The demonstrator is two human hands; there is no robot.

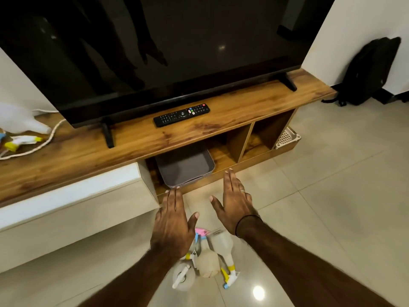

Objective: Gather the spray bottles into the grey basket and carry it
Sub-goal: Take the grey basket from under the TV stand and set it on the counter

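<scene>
The grey basket (208,161) sits empty in the leftmost open compartment under the wooden TV shelf. My left hand (172,220) and my right hand (234,202) are stretched out flat toward it, fingers apart, holding nothing; the left fingertips are close to the basket's front rim. Below my wrists, several white spray bottles (221,247) with yellow and blue triggers lie in a pile on the tiled floor, partly hidden by my arms. Another white spray bottle (20,122) lies on the shelf top at the far left, blurred.
A large black TV (177,52) stands on the wooden shelf (243,111) with a remote control (182,115) in front of it. A white cable (44,142) trails at left. A white basket (286,138) leans by the shelf's right end, a black backpack (367,72) against the wall.
</scene>
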